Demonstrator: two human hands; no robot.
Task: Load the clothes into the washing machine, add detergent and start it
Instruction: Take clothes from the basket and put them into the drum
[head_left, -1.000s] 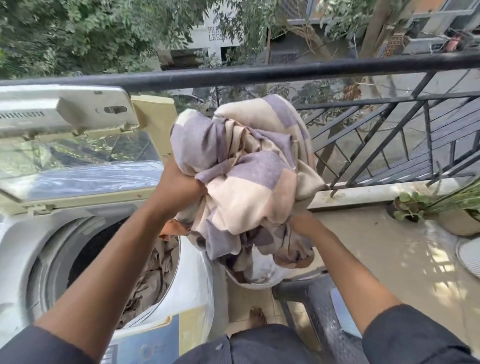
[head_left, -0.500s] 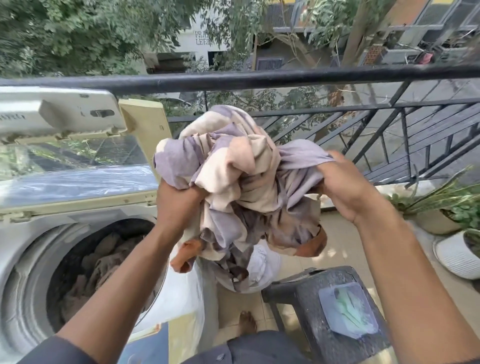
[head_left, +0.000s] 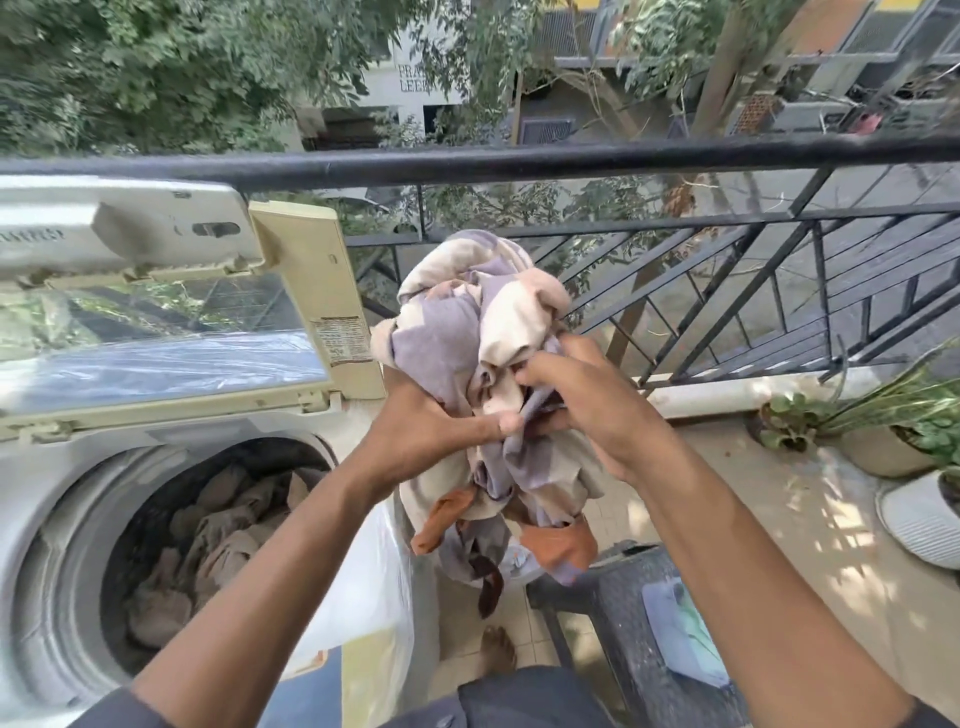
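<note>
A bundled cloth (head_left: 467, 332) in cream, lilac and orange patches hangs in the air to the right of the washing machine (head_left: 47, 499). My left hand (head_left: 431, 431) grips the bundle from the left, thumb across it. My right hand (head_left: 587, 400) pinches its folds from the right, close to the left thumb. The machine's lid (head_left: 171, 291) stands open, and brownish clothes (head_left: 223, 525) lie inside the drum. The bundle's lower ends dangle over a white bag (head_left: 519, 566) on the floor, mostly hidden.
A black balcony railing (head_left: 519, 161) runs across behind the cloth. A dark plastic stool (head_left: 613, 613) with a pale packet (head_left: 680, 629) on it stands at the lower right. Potted plants (head_left: 893, 431) line the right edge. A bare foot (head_left: 496, 649) shows below.
The bundle has shifted right, away from the drum. My right hand has moved in from the bundle's right side to its middle, beside my left thumb.
</note>
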